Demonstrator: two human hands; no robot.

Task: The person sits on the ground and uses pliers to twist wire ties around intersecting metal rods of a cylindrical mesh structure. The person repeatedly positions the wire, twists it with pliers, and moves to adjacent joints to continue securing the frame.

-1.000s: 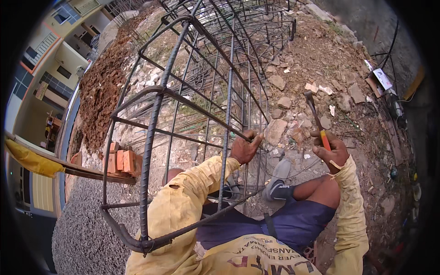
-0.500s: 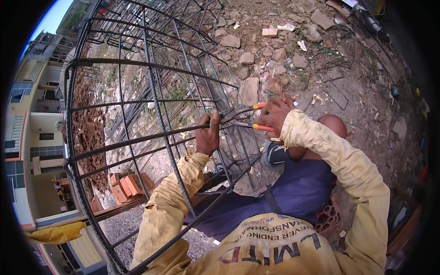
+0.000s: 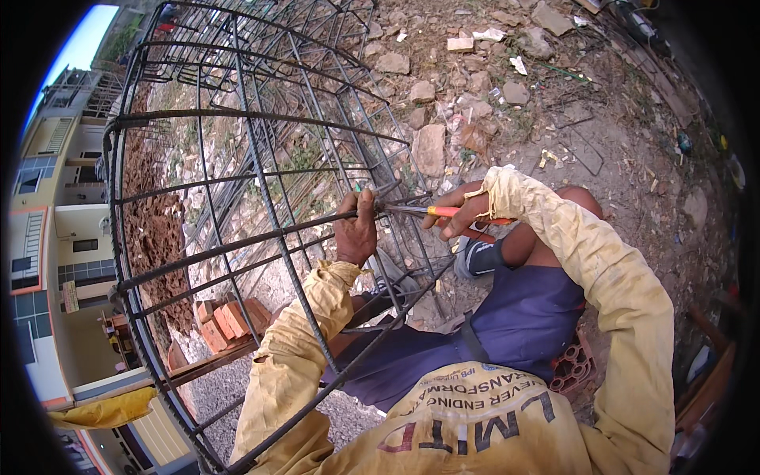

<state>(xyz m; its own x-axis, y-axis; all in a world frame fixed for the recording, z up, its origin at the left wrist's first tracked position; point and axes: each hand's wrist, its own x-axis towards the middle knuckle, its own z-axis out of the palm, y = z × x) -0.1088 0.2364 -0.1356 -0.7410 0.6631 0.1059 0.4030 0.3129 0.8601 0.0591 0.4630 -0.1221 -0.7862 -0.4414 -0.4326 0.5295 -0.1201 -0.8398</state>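
Note:
A cage of dark steel rebar (image 3: 237,233) stands in front of me and to my left. With my left hand (image 3: 355,231) I grip one of its long bars close to the bar's right end, thumb pointing up. My right hand (image 3: 467,214) is closed around the orange-red handles of pliers (image 3: 443,211). The jaws of the pliers meet the rebar just right of my left hand. What exactly lies between the jaws is too small to tell.
Orange bricks (image 3: 231,323) are piled at the left beyond the cage. Broken stones (image 3: 428,150) and litter cover the ground ahead. A hollow red brick (image 3: 571,367) lies beside my leg. Houses (image 3: 75,237) stand at the far left.
My right hand has turned the pliers, so their handles now overlap in view and point right instead of lying spread apart. The left hand keeps its grip on the bar.

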